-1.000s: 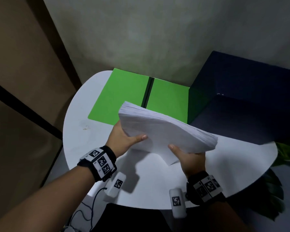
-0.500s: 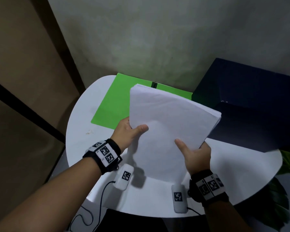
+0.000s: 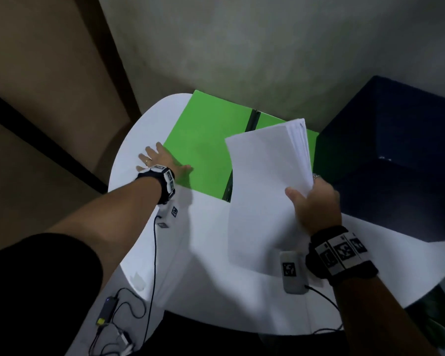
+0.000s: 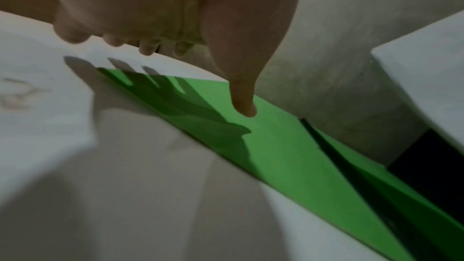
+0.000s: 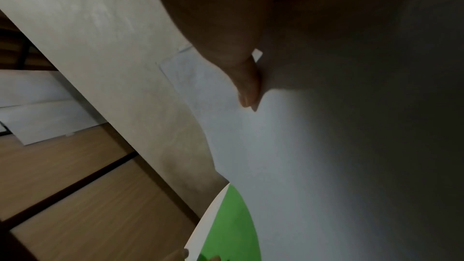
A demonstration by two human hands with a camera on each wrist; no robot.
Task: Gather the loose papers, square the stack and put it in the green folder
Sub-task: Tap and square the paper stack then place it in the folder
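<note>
Up above the table, the stack of papers (image 3: 267, 181) hangs in the air, held only by the right hand (image 3: 316, 204). It tilts, with its far end up over the right half of the green folder (image 3: 206, 155) and its near end down over the white table (image 3: 216, 265). The sheets look mostly lined up, though the top corner fans out a little. I think the stack is held up high like this so it can come down onto the folder next.

The right hand pinches the stack by its right edge. The thumb lies flat on top of the front sheet and the other fingers are behind the paper, so I cannot see them well. One hand on a thick stack could let some sheets slip.

The green folder lies open and flat at the back of the table, with a dark strip down its middle. The left hand (image 3: 159, 160) is at the folder's left edge, with its fingers spread and straight. From the wrist view, the thumb (image 4: 241, 94) points down over the green, and its shadow falls on the folder. I cannot tell if the hand is pressing yet or just above. I think it is there to keep the folder from sliding.

A dark blue box (image 3: 396, 160) sits just beside the folder on the right
</note>
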